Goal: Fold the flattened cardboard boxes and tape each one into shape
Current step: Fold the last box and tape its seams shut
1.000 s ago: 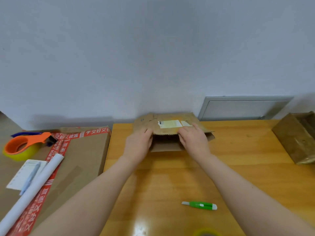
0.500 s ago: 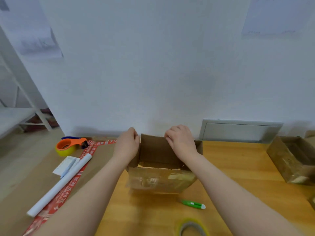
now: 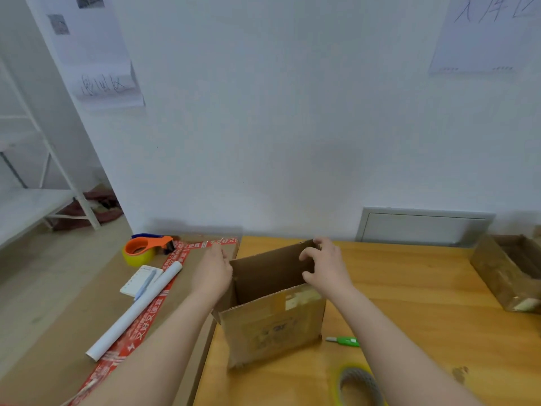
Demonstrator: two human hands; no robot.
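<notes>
A small brown cardboard box (image 3: 272, 326) stands upright and open-topped on the wooden table (image 3: 409, 303), its near face showing old tape and a label. My left hand (image 3: 212, 273) presses flat against the box's left side at the rim. My right hand (image 3: 326, 266) grips the far right corner of the rim, fingers curled over the back wall. A roll of tape (image 3: 358, 385) lies at the near edge of the table. An orange tape dispenser (image 3: 146, 247) with a yellow roll sits at the far left.
A green utility knife (image 3: 344, 341) lies right of the box. A large flat carton (image 3: 73, 317) with red tape carries a white paper roll (image 3: 134, 310), a notepad and a pen. Another open brown box (image 3: 509, 271) stands at the right edge. A white wall rises behind.
The box went from lying folded under both hands to standing upright and opened into shape. It came nearer to me and turned slightly. My head tilted up, showing more wall.
</notes>
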